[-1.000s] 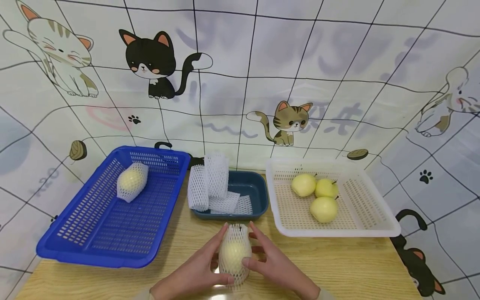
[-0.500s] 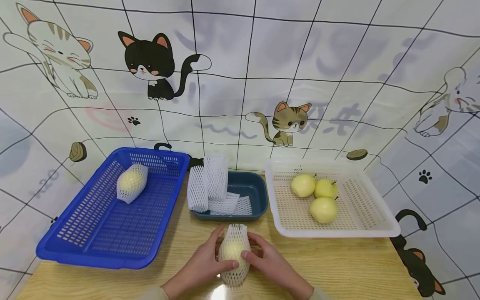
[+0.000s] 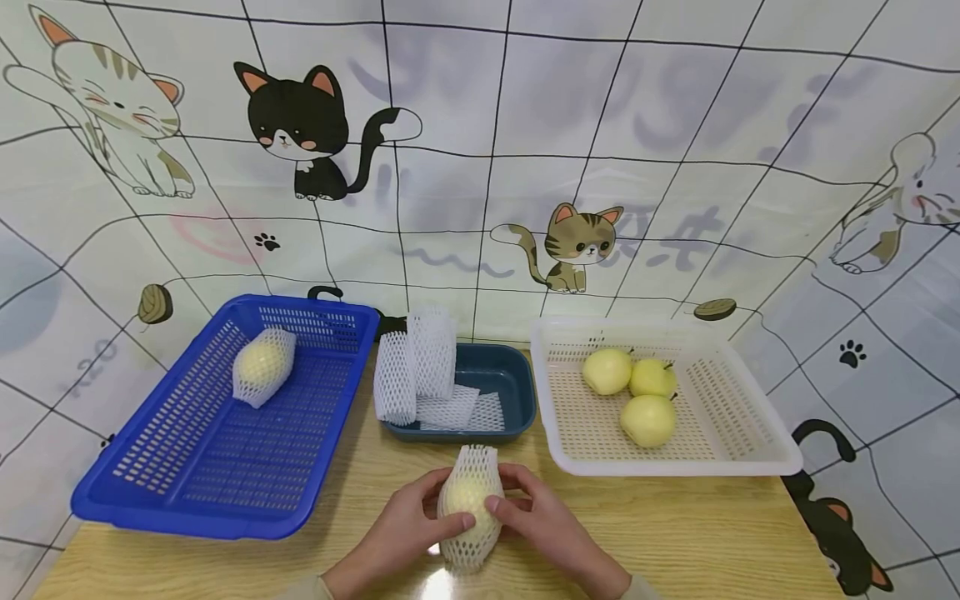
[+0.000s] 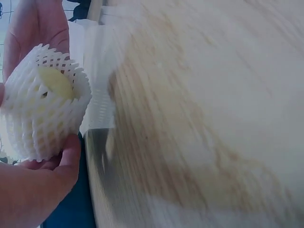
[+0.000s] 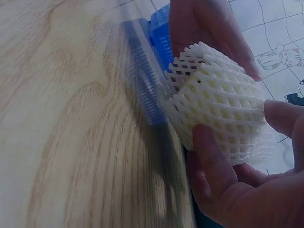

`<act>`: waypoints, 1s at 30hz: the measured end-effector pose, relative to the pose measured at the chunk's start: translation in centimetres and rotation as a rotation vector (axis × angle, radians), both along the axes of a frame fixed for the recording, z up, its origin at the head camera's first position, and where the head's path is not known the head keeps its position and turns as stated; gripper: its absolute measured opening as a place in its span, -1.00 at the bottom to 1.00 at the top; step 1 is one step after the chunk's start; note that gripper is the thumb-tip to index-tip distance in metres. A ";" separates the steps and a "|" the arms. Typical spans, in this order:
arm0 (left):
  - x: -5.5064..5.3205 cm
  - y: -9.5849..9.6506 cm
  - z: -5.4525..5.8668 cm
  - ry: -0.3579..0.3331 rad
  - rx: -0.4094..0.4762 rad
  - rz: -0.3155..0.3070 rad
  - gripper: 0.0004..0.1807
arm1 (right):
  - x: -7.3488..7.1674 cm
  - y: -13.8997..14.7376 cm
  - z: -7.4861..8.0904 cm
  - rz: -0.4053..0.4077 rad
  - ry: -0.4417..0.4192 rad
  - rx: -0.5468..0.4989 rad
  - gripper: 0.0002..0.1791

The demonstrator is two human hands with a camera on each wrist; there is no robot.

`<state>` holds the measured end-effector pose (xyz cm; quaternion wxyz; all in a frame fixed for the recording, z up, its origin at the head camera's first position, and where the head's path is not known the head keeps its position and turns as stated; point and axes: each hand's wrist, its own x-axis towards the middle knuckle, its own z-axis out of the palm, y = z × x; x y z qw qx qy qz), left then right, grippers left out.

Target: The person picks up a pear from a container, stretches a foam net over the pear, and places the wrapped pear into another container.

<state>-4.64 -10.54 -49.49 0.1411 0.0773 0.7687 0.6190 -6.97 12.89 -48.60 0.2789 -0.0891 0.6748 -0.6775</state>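
Both hands hold a pale yellow pear [image 3: 467, 498] wearing a white foam net sleeve [image 3: 474, 460] at the front middle of the table. The left hand [image 3: 408, 521] grips its left side, thumb across the front and fingers mostly hidden behind. From the right, the right hand [image 3: 542, 521] holds it with the thumb pressed on the netting. In the left wrist view, the net's open end [image 4: 78, 85] stands loose around the pear's bottom, where a small dark spot shows. Fingers [image 5: 213, 161] of the right hand curl round the net in the right wrist view.
A blue basket [image 3: 202, 521] at left contains one netted pear [image 3: 264, 363]. Several foam sleeves [image 3: 431, 358] lie in a dark teal tray [image 3: 517, 387] behind the hands. On the right stands a white basket [image 3: 675, 467] with 3 bare pears [image 3: 648, 421]. A cat-print sheet [image 3: 450, 192] backs the table.
The left thumb has moved up from the net's lower end to the pear's front. The sleeved pear now tilts slightly, its top leaning right. Baskets and tray stay put.
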 end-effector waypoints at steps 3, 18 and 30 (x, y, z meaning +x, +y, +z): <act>0.0 0.1 0.2 -0.006 0.033 -0.005 -0.17 | 0.1 -0.1 0.3 -0.018 -0.017 -0.028 -0.34; 0.4 0.8 1.3 -0.010 0.117 -0.031 -0.12 | 0.5 -0.2 1.5 -0.070 -0.012 -0.087 -0.38; 0.3 0.2 3.9 0.022 0.032 0.122 -0.07 | 0.7 0.0 2.8 -0.073 0.176 -0.056 -0.51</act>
